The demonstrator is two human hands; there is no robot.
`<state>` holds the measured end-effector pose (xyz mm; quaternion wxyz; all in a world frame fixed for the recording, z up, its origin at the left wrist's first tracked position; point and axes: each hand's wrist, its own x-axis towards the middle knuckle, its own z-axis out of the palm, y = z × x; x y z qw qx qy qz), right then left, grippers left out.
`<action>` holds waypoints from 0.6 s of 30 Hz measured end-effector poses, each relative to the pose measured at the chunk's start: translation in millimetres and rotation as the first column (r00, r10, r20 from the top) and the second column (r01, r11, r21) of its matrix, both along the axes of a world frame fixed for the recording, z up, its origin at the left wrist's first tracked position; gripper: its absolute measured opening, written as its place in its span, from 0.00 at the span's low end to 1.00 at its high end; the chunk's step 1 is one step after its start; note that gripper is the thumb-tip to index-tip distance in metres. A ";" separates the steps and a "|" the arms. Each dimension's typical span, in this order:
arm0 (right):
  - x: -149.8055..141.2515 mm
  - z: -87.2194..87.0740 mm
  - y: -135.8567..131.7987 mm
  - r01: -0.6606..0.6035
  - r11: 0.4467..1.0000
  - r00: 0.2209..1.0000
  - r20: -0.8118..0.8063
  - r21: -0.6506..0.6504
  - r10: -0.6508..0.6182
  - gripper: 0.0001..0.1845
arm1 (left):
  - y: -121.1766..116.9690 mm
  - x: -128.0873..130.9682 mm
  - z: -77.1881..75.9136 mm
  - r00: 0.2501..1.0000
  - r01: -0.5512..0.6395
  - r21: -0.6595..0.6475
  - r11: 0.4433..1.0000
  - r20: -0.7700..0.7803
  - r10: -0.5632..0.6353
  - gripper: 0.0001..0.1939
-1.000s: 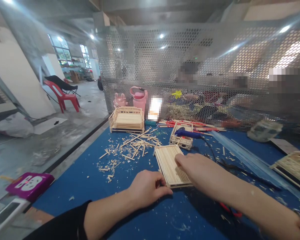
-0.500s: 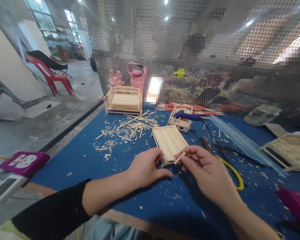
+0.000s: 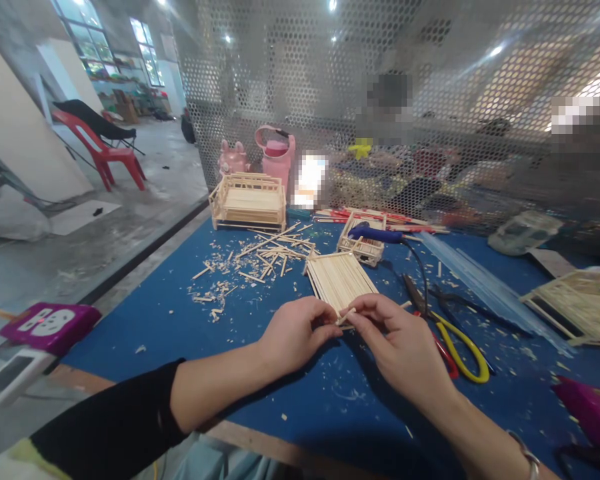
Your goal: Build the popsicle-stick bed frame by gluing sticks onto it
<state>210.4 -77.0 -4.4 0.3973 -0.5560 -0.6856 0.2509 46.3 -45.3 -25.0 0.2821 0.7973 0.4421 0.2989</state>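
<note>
Standing nearby, I am seeing the right hand [image 3: 405,347] pinching a short stick [image 3: 347,316] at the near edge of the wooden panel [image 3: 343,277], which is lying on the blue table [image 3: 290,407]. The left hand [image 3: 296,333] is holding thumb and finger close together there; whether it is gripping anything, I cannot tell. Slats are already covering the panel's top; the short stick is, in my judgement, still awaiting fixing. Beyond, a small wooden bench [image 3: 247,201] is standing, apparently assembled.
</note>
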 end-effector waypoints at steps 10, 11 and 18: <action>-4.0 -6.5 1.2 0.010 1.000 0.999 -0.043 0.026 -0.009 0.09 | -1.3 -0.2 -1.5 0.995 0.048 0.090 0.995 0.081 -0.056 0.05; -4.8 -7.7 1.7 0.012 1.000 0.999 -0.041 0.028 -0.011 0.09 | -1.4 0.1 -1.9 0.995 0.048 0.097 0.994 0.086 -0.057 0.06; 4.6 6.9 -16.0 0.142 0.962 0.988 0.027 0.232 -0.152 0.15 | -1.6 -2.1 -6.1 0.987 0.053 0.102 0.993 0.143 -0.067 0.07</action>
